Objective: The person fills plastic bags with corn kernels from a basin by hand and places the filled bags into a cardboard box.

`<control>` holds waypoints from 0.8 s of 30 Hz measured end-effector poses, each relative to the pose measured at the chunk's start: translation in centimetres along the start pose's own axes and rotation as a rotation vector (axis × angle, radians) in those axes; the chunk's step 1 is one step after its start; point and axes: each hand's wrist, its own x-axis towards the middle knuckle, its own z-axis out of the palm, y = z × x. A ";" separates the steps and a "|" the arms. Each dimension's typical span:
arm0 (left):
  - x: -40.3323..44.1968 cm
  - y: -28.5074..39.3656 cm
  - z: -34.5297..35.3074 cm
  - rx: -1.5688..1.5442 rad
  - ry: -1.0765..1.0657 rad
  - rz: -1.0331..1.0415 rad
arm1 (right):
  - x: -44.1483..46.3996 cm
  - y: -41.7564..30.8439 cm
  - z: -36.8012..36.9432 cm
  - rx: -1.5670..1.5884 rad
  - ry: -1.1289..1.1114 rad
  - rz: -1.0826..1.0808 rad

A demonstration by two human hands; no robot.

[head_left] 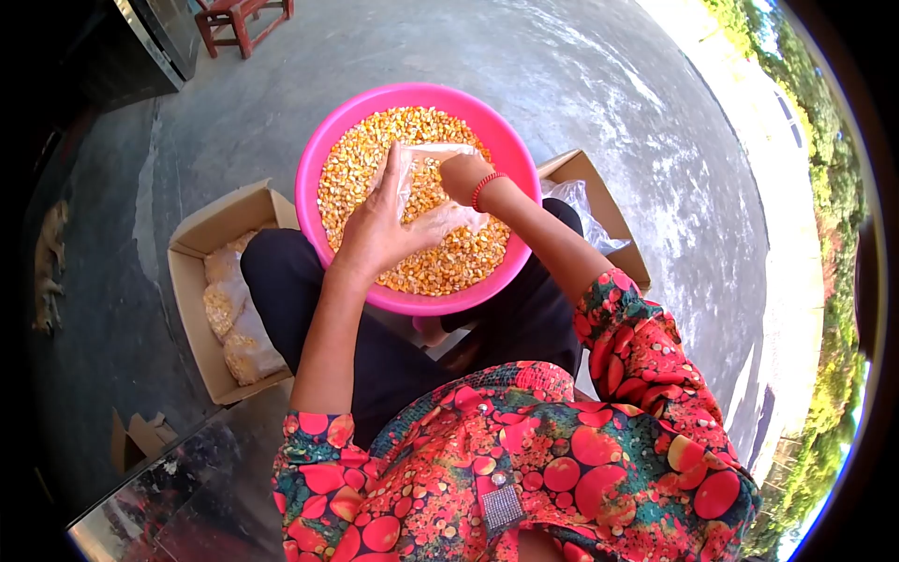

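Note:
A pink basin of yellow corn kernels rests at my lap, between my knees. Over the corn, my left hand holds a clear plastic bag, its thumb and fingers stretching the mouth wide. My right hand, with a red beaded bracelet at the wrist, is closed at the bag's far right edge. What its fingers grip is hidden from view.
On the left stands a cardboard box with bags of corn. Another cardboard box holds clear plastic bags on the right. A red stool is at the back, and an animal lies far left.

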 end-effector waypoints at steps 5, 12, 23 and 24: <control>0.3 -1.0 -0.2 -0.093 0.031 -0.088 | -1.1 3.6 0.8 -0.422 -0.407 -0.137; 0.6 -1.1 0.4 -0.272 0.025 0.110 | -2.8 1.1 -2.6 0.116 -0.198 -0.138; 0.5 -1.7 0.1 -0.207 0.104 0.032 | -2.0 -0.7 -1.8 0.098 0.070 -0.217; 0.6 -1.6 -0.1 -0.209 0.104 0.030 | -2.6 -0.9 -1.9 0.201 0.201 -0.235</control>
